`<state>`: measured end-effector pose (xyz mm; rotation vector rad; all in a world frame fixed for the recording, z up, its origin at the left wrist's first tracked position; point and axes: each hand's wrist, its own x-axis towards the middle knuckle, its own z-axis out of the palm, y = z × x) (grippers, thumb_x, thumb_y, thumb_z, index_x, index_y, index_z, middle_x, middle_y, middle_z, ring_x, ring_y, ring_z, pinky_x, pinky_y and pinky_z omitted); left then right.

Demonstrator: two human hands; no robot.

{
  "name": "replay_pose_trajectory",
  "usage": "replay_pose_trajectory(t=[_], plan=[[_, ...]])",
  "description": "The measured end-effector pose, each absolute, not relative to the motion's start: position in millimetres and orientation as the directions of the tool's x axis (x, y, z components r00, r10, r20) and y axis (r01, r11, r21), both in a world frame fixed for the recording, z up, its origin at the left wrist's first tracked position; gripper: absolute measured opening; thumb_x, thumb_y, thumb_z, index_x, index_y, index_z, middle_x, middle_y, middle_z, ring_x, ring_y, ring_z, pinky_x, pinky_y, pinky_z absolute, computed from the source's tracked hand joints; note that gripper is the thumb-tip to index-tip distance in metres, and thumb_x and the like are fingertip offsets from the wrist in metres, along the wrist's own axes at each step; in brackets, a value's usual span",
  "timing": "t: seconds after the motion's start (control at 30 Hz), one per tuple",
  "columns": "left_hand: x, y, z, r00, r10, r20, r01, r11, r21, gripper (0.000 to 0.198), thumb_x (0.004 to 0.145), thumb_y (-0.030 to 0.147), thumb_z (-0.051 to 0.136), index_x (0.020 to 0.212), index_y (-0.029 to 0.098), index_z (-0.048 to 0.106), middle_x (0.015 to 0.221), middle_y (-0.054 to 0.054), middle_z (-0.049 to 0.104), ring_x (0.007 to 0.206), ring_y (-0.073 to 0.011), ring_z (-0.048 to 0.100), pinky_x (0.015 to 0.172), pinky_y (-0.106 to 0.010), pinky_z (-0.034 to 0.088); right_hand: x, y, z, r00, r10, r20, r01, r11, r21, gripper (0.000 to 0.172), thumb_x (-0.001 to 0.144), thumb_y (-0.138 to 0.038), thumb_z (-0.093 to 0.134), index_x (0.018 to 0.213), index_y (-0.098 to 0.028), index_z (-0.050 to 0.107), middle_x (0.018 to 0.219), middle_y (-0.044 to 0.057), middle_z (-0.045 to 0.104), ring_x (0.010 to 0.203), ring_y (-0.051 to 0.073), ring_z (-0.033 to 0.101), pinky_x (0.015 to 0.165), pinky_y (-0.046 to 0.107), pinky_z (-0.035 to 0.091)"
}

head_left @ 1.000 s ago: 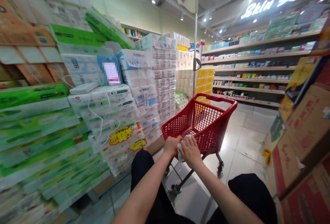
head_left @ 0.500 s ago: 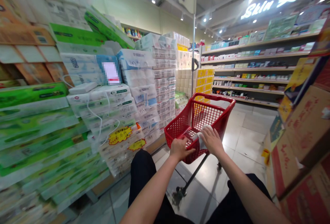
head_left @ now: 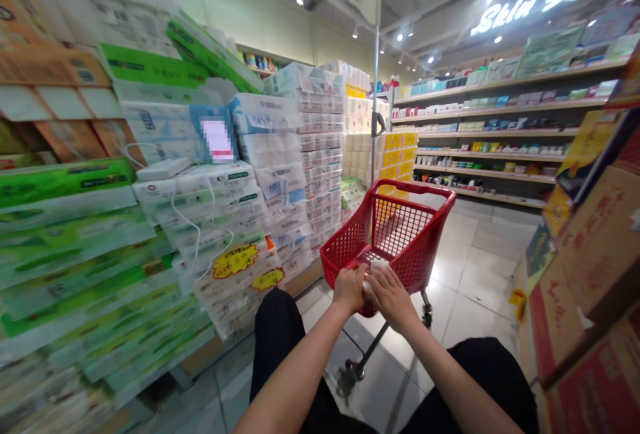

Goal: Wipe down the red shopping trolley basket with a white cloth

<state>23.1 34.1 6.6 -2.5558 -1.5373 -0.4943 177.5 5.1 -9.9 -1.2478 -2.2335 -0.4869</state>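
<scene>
A red plastic shopping cart (head_left: 413, 247) with a lattice basket stands in front of my knees on a metal wheeled frame. My left hand (head_left: 350, 289) grips the near rim of its basket, fingers curled over the edge. Right beside it, my right hand (head_left: 389, 295) presses a white cloth or tissue (head_left: 379, 265) against the same rim. Much of the white piece is hidden under my fingers, so its exact kind cannot be made out. The two hands are close together, nearly touching.
Stacked tissue packs (head_left: 280, 154) rise on the left, with a white cable (head_left: 187, 221) hanging over them. Cardboard boxes (head_left: 595, 241) line the right side. Behind the cart are a metal pole (head_left: 375, 74), yellow packs (head_left: 400, 154) and product shelves (head_left: 490, 134). Tiled floor (head_left: 470, 261) lies beyond.
My right hand has slid left along the rim with the white piece, coming up against my left hand. My left hand stays at nearly the same spot, fingers more closed.
</scene>
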Motion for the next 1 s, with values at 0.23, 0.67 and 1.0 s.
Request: replay_pose_trajectory(t=[0.23, 0.67, 1.0], plan=[[30, 18, 10, 0.591, 0.727, 0.349, 0.733, -0.665, 0.143, 0.060, 0.078, 0.040, 0.063, 0.129, 0.023, 0.037, 0.112, -0.007, 0.059, 0.100, -0.0259, 0.059, 0.086, -0.037, 0.043, 230, 20, -1, -0.397, 0.733, 0.553, 0.885, 0.464, 0.021, 0.038, 0.098, -0.043, 0.030, 0.121, -0.027, 0.056, 0.132, 0.004, 0.053, 0.135, 0.019, 0.033, 0.116, 0.042, 0.021], [-19, 46, 7, 0.569, 0.750, 0.337, 0.798, -0.603, -0.005, 0.052, 0.077, 0.060, 0.065, 0.115, 0.025, 0.054, 0.102, -0.006, 0.059, 0.098, -0.0242, 0.054, 0.096, -0.042, 0.034, 217, -6, -28, -0.191, 0.776, 0.601, 0.965, 0.259, -0.028, 0.046, 0.098, -0.042, 0.025, 0.140, -0.029, 0.040, 0.153, 0.002, 0.030, 0.144, 0.022, 0.018, 0.115, 0.047, 0.017], [-4, 41, 1, 0.502, 0.789, 0.353, 0.844, -0.536, -0.003, 0.057, 0.082, 0.046, 0.063, 0.131, 0.027, 0.041, 0.114, -0.008, 0.054, 0.104, -0.0248, 0.050, 0.093, -0.039, 0.032, 163, -19, -32, -0.328, 0.682, 0.653, 0.926, 0.369, 0.080, 0.069, 0.094, -0.044, 0.039, 0.152, -0.018, 0.014, 0.154, 0.012, 0.027, 0.142, 0.028, 0.022, 0.114, 0.051, 0.015]])
